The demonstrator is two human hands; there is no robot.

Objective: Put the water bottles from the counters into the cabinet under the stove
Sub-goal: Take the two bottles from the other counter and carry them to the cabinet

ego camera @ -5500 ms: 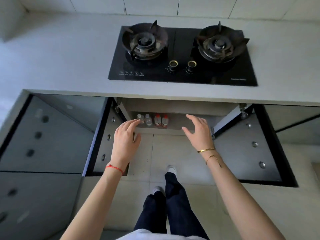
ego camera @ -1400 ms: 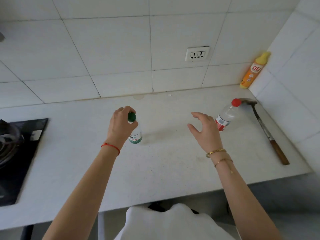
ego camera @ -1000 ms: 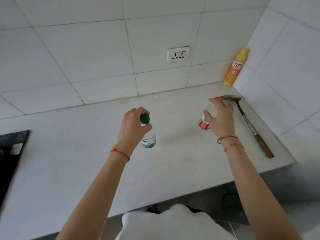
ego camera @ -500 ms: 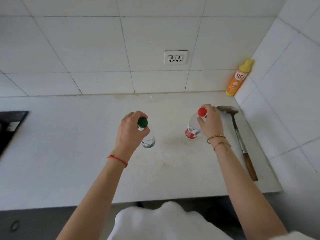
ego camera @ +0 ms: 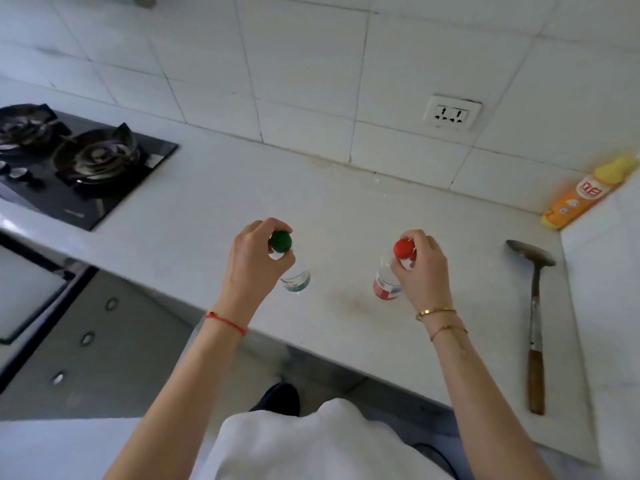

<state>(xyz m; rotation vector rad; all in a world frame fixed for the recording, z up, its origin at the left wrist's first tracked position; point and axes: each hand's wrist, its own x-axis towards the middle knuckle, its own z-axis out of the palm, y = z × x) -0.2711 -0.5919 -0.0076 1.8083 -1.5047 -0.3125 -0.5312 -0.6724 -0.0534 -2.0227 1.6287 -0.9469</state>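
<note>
Bottles, two of them, are held upright over a pale counter (ego camera: pixel 207 209), one in each of a person's bare hands. Left hand (ego camera: pixel 254 263) is curled around the neck of a clear bottle with a green cap (ego camera: pixel 281 241) and a green-and-white label; its fingers wrap just under the cap. Right hand (ego camera: pixel 424 271) pinches the neck of a clear bottle with a red cap (ego camera: pixel 403 249) and a red label, thumb and fingers closed right below the cap. Both bottles sit near the counter's front edge, well apart from each other; whether their bases touch the surface or hang just above it cannot be told. A red string circles the left wrist, and two thin gold bangles circle the right. To the far left, a black gas stove (ego camera: pixel 79 168) is set into the counter, with dark burner grates. Below the stove, a grey cabinet door (ego camera: pixel 86 341) with round metal fittings stands open. On the right, a metal spatula (ego camera: pixel 535 323) with a wooden handle lies flat on the counter. An orange bottle with a yellow cap (ego camera: pixel 585 195) stands in the back right corner against white wall tiles. A white socket (ego camera: pixel 452 114) is mounted on the tiled wall behind. White clothing shows at the bottom
</note>
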